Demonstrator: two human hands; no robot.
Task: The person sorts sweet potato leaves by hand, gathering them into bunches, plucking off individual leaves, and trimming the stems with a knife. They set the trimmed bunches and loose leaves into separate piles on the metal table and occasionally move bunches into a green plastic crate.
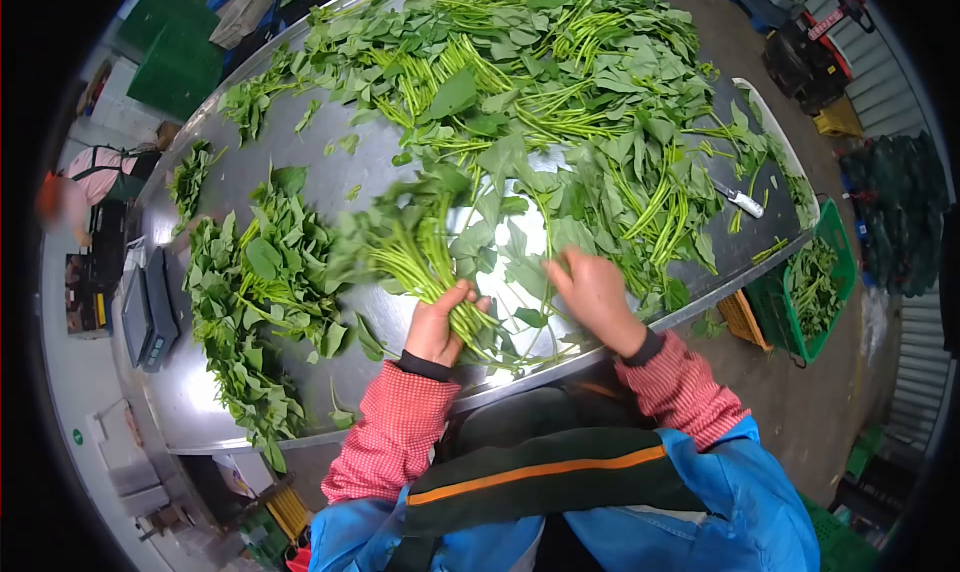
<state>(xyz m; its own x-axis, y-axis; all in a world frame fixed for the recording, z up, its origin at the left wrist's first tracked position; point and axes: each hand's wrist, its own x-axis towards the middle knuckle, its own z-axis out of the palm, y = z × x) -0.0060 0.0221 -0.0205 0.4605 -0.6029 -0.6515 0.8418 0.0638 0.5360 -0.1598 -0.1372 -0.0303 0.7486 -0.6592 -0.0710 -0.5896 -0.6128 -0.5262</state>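
Note:
My left hand grips a bunch of leafy green stalks by the stems, with the leaves fanned away from me over the steel table. My right hand reaches into the loose greens beside that bunch, its fingers curled around a few stems. A big heap of loose leafy stalks covers the far half of the table. A sorted pile of greens lies to the left of my left hand.
A small knife lies on the table's right side. A green crate with greens stands on the floor at right. A scale sits at the table's left edge. Another person stands at far left.

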